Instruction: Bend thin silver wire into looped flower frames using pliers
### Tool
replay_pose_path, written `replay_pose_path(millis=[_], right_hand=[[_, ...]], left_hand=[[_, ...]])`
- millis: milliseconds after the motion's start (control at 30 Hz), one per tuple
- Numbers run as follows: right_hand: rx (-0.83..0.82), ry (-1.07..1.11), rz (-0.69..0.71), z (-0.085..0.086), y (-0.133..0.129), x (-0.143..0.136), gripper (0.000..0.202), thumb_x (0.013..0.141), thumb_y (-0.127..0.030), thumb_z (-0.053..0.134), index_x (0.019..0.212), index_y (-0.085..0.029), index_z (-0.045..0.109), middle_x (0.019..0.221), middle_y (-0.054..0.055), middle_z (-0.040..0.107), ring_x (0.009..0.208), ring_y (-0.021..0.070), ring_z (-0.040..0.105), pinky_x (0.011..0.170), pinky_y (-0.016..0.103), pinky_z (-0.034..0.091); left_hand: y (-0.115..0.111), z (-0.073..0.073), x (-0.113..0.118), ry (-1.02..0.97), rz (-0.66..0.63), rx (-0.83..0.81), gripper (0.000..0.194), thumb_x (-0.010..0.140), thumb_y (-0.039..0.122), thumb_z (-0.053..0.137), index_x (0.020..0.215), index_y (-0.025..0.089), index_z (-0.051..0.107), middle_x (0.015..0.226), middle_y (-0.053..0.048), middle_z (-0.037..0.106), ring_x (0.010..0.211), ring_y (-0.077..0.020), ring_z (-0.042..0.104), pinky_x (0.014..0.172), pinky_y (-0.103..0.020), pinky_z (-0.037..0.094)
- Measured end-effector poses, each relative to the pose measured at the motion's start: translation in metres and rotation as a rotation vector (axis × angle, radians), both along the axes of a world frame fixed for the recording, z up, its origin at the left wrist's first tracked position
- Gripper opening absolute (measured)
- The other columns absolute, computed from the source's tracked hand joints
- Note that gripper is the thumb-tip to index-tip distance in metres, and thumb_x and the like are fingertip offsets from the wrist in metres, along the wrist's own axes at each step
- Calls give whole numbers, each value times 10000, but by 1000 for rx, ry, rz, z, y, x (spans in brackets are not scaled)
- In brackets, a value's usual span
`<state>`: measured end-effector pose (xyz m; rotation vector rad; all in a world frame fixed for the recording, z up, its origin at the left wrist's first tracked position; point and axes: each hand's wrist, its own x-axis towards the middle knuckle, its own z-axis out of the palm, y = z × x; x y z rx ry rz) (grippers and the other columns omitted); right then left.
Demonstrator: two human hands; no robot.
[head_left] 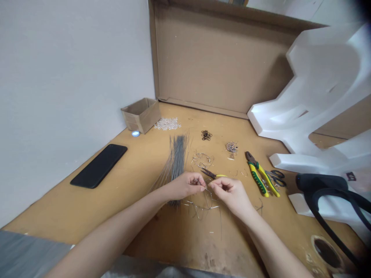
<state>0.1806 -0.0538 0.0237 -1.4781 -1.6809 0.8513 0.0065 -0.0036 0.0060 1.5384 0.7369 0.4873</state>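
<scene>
Brown tabletop (139, 158) spreads across the head view; left hand (187, 186) and right hand (232, 193) pinch thin wire (206, 189) in the narrow gap between them; a grey wire bundle (178, 154) passes below the left wrist, the nearer one, long axis pointing forward.

Thin wire (208, 190), silvery, bent, between hands (185, 187) (232, 193)
</scene>
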Motion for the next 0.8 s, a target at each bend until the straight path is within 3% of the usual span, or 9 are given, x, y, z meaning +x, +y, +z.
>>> replay_pose_path(millis=[533, 800], right_hand=[[64, -36, 25, 3, -2, -2, 199, 732, -277, 552, 593, -152, 619, 489, -24, 465, 482, 92, 405, 458, 202, 334], [-173, 174, 11, 4, 1, 0, 278, 724, -396, 593, 630, -141, 649, 471, -27, 495, 443, 81, 427, 436, 196, 357]], left_hand=[[-1, 1, 0, -78, 12, -108, 143, 694, 254, 595, 720, 128, 532, 572, 56, 480, 493, -50, 411, 492, -182, 316], [2, -5, 1, -92, -21, -150, 153, 709, 269, 603, 762, 136, 550, 631, 31, 555, 590, -82, 516, 614, -220, 385]])
